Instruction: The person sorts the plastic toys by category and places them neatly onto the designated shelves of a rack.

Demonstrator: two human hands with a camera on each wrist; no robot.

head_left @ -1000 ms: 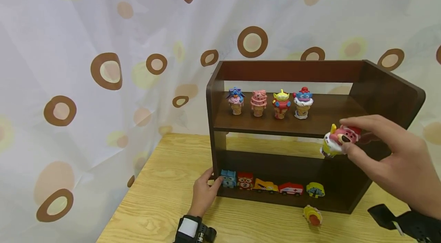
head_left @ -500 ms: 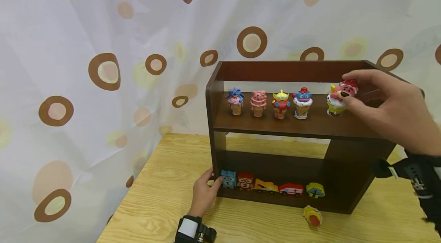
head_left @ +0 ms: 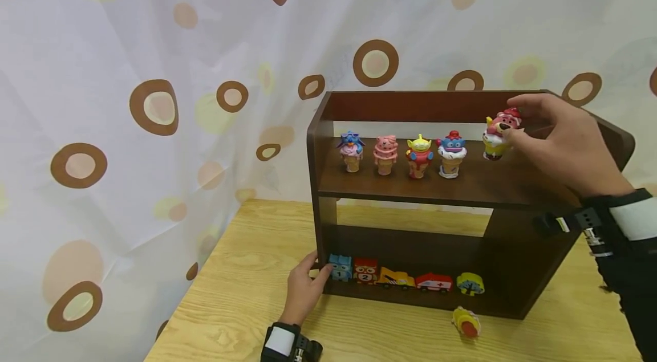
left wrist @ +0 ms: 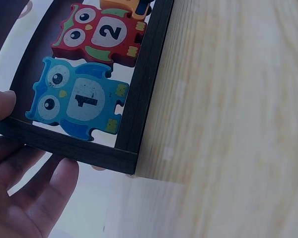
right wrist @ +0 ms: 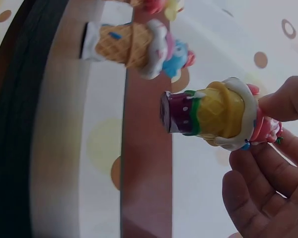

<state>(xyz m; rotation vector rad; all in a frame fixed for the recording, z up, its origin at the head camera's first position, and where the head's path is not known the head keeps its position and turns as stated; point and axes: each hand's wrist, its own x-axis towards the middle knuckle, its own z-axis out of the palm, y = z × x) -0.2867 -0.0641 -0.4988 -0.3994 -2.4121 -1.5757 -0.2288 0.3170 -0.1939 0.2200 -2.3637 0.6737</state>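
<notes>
My right hand (head_left: 515,122) pinches a pink bear ice-cream figure (head_left: 499,135) by its head, upright, just above the right part of the upper board of a dark brown shelf (head_left: 431,190). In the right wrist view the pink bear figure (right wrist: 218,115) hangs with its purple base off the board, next to a blue figure with a red hat (right wrist: 139,44). My left hand (head_left: 307,285) rests with straight fingers on the shelf's lower left corner, beside a blue owl puzzle piece (left wrist: 77,99).
Several cone figures stand in a row on the upper board, from a blue one (head_left: 351,150) to the red-hatted one (head_left: 451,153). Puzzle pieces line the lower board, ending at a round yellow piece (head_left: 469,283). A small yellow-and-red toy (head_left: 466,322) lies on the wooden table (head_left: 246,293).
My right hand has carried the pink bear figure from in front of the shelf's middle up to the upper board, then a little left toward the row. The left hand has stayed put.
</notes>
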